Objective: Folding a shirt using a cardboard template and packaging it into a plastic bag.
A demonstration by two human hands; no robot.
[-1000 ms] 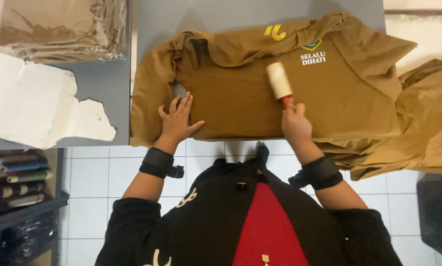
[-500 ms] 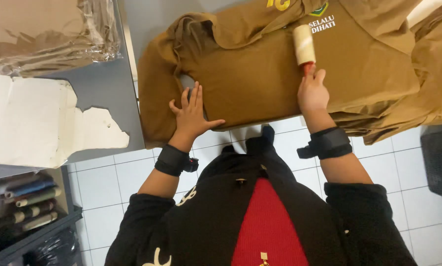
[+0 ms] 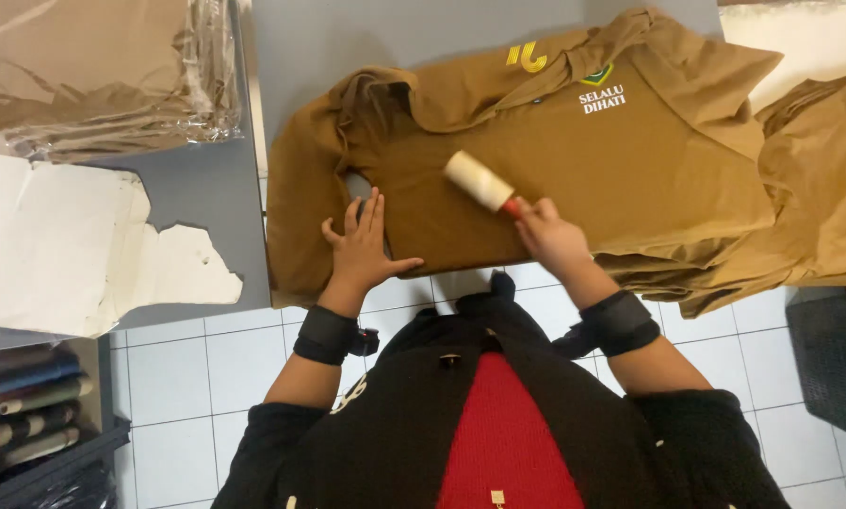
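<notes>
Shirt (image 3: 555, 160) lies flat on grey table (image 3: 366, 38), brown, collar twd far edge, yellow + white markings near collar, near hem right at table edge by the person's body. Right hand (image 3: 550, 236) is closed round red handle of lint roller (image 3: 479, 181); cream roll sits on the cloth abt mid-chest, angled up-left from the hand. Left hand (image 3: 362, 247) is spread flat w/ fingers splayed, palm down on shirt's near-left part, holding nothing, just pinning fabric. Both wrists have black bands, sleeves black. Step in hand, by my read: rolling lint off shirt front while the other hand keeps cloth taut; looks partway thru the front, can't tell which areas are already covered. Next stroke prob calls for steady light pressure, roll kept flat to fabric, and left palm staying put so cloth doesn't bunch under the roll; left sleeve (image 3: 300, 188) area is rumpled + folded over, so that bit likely needs smoothing first. To the right, more brown garments (image 3: 819, 188) are heaped, partly under the shirt and hanging past table edge. Far left: stack of folded brown shirts in clear bags (image 3: 93, 75), and nearer, torn white paper (image 3: 74, 245) lying on table. Lower left below table, shelf w/ rolled cloth or similar (image 3: 27, 405), too dim to tell exactly. White tile floor (image 3: 187, 377) under the person.
</notes>
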